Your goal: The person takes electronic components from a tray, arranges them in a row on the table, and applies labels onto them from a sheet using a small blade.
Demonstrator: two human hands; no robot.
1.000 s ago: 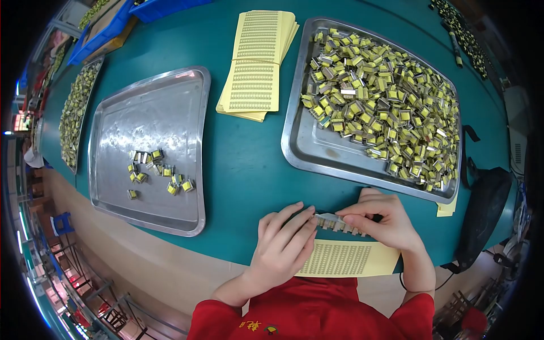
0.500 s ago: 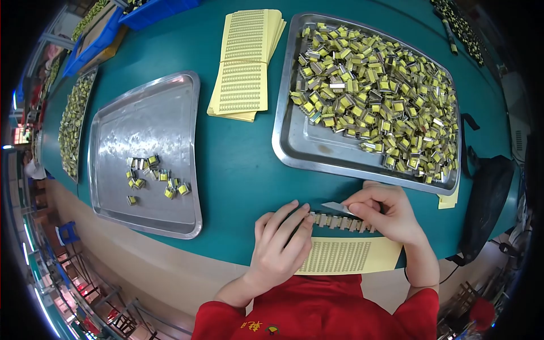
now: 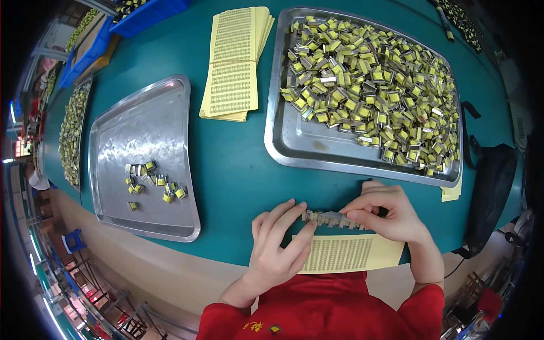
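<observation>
A row of small metal-cased parts [image 3: 334, 221] lies on the green table near its front edge. My left hand [image 3: 277, 243] has its fingertips at the left end of this row, the thumb and fingers closed on the end part. My right hand [image 3: 388, 212] pinches a thin, pale, pointed strip [image 3: 335, 215] between thumb and fingers, and the strip lies over the row. Just below the row is a yellow sheet of printed labels [image 3: 345, 253], at the table edge. My left forearm and fingers cover its left end.
A metal tray [image 3: 294, 156] heaped with yellow and silver parts stands at right. Another tray [image 3: 141, 113] at left holds several such parts. Between them, farther back, lies a banded stack of yellow label sheets [image 3: 232, 68]. A black pouch [image 3: 490, 192] is at far right.
The view has shifted, so the trays sit further left. The pale strip was lifted clear of the row half a second ago and is now down against it.
</observation>
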